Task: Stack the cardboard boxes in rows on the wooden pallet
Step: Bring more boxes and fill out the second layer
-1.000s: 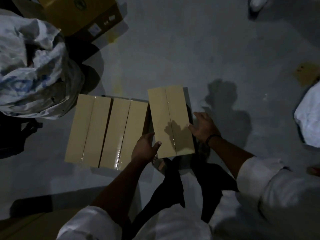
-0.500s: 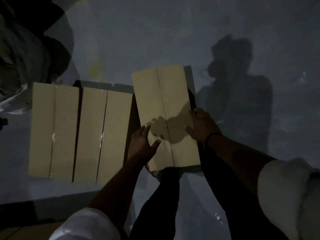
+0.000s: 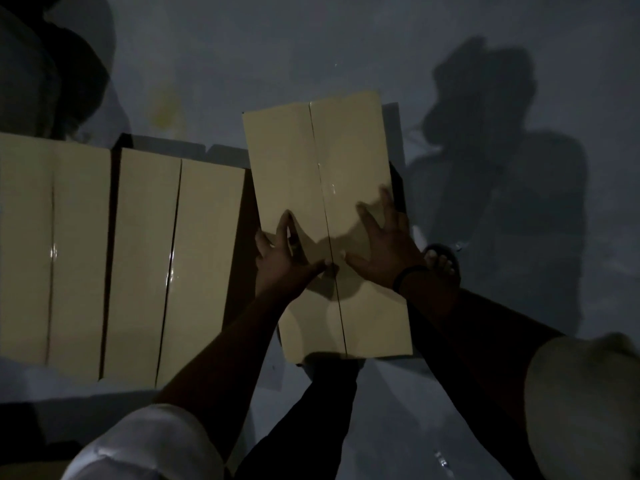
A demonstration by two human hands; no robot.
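Pressing down on the taped-shut cardboard box (image 3: 311,161) with left hand (image 3: 282,265) and right hand (image 3: 386,247), fingers (image 3: 284,226) spread flat, clasping nothing. Sitting just right of two sealed boxes (image 3: 173,254) on the grey floor (image 3: 242,57), all hiding their contents.

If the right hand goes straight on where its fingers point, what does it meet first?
Nothing, apparently: the right hand rests on the cardboard box; ahead lies only its bare top, then floor.
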